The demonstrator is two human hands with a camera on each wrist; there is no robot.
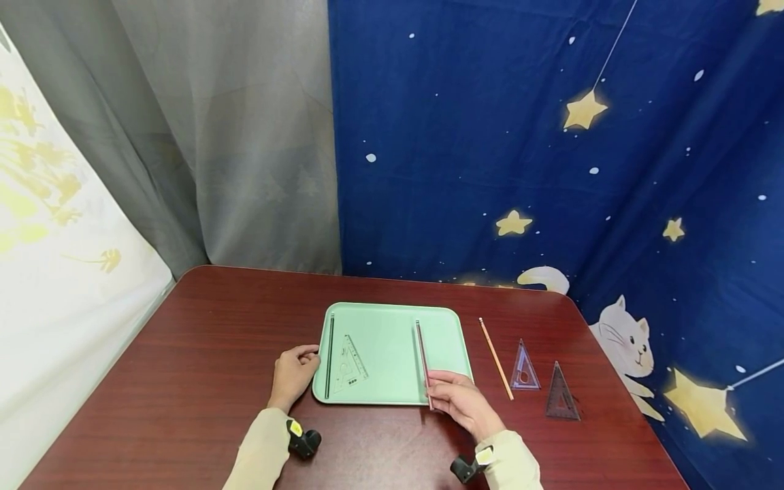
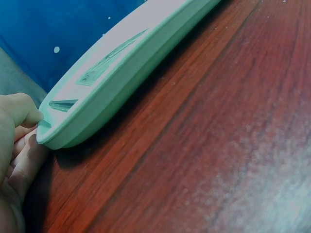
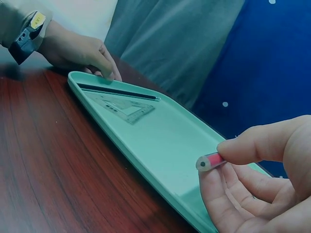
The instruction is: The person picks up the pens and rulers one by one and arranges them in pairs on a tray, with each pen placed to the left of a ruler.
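Note:
A light green tray [image 1: 392, 354] lies on the table. My left hand [image 1: 296, 373] holds the tray's left edge, thumb at the rim and the other fingers against its outer side in the left wrist view. Along that side of the tray lies a black pencil [image 1: 330, 357], with a clear triangular ruler [image 1: 351, 364] beside it. Between thumb and fingers my right hand [image 1: 459, 400] pinches a dark red pencil [image 1: 422, 357] near its close end, over the tray's right part. Its blunt end [image 3: 204, 163] faces the right wrist camera, showing a dark core.
Right of the tray, on the red-brown table [image 1: 202, 381], lie an orange pencil [image 1: 496, 358], a bluish-purple triangular ruler [image 1: 525, 371] and a dark triangular ruler [image 1: 560, 398]. Behind the table hang a grey curtain [image 1: 263, 136] and a blue star-patterned curtain [image 1: 453, 136].

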